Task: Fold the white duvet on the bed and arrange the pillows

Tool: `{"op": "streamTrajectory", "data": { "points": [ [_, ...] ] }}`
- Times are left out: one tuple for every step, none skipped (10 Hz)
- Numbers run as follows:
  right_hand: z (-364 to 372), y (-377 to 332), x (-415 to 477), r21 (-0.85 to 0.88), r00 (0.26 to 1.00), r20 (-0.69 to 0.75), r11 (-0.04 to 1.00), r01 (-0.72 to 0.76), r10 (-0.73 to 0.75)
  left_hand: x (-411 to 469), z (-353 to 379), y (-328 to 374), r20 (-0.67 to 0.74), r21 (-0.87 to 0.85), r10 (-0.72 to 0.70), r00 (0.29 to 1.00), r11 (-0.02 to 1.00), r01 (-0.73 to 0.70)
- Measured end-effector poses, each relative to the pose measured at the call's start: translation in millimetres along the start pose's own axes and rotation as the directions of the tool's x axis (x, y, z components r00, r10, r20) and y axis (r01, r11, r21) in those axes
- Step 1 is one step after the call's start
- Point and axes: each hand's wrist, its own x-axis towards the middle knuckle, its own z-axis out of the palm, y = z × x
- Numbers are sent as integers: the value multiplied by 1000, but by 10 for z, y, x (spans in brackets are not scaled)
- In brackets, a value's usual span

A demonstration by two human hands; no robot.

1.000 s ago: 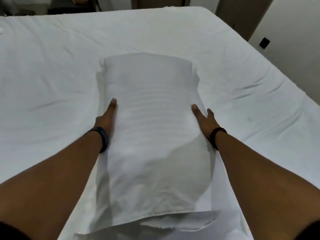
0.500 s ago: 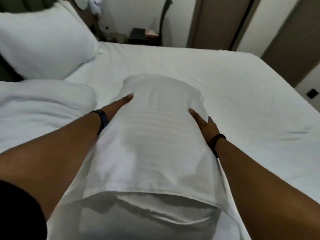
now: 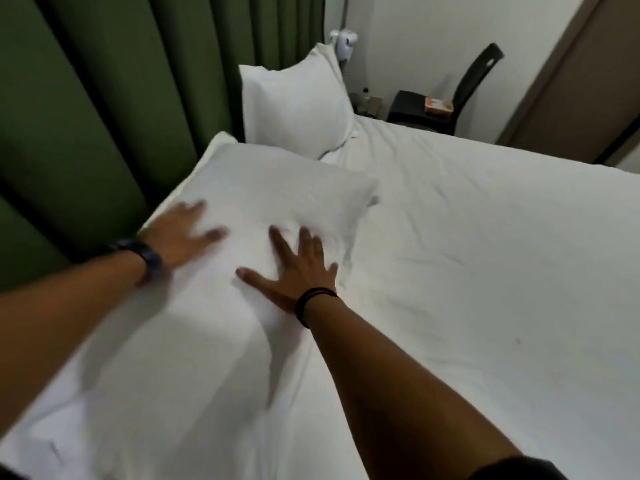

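Note:
A white pillow [image 3: 277, 192] lies flat at the head of the bed, next to the green curtain. My left hand [image 3: 180, 233] rests flat on its near left part, blurred by motion, fingers spread. My right hand [image 3: 294, 271] presses palm down on its near right part, fingers apart. A second white pillow [image 3: 294, 105] stands upright behind it against the curtain. The bed [image 3: 485, 254] is covered in smooth white sheet. I see no folded duvet in this view.
A green curtain [image 3: 104, 116] hangs along the left. A dark chair [image 3: 467, 84] with a small orange box on its seat stands beyond the bed's far corner. A white wall device [image 3: 343, 41] sits above the upright pillow. A brown door [image 3: 571, 81] is at the right.
The view swung left toward the head of the bed. The pillow held between both hands now lies flat by the curtain, and both hands moved from its sides onto its top.

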Motion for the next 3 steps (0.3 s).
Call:
{"op": "streamTrajectory", "data": {
  "points": [
    [396,3,161,-80,996,93,997,1,7,-175,681,-154,-21,74,-72,997,995,74],
    [441,154,182,-113,987,143,992,-54,70,-177,795,-62,-29,111,-95,995,989,98],
    [162,96,201,-100,986,151,994,-54,68,-128,574,118,-86,90,-61,994,994,69]
  ]
}}
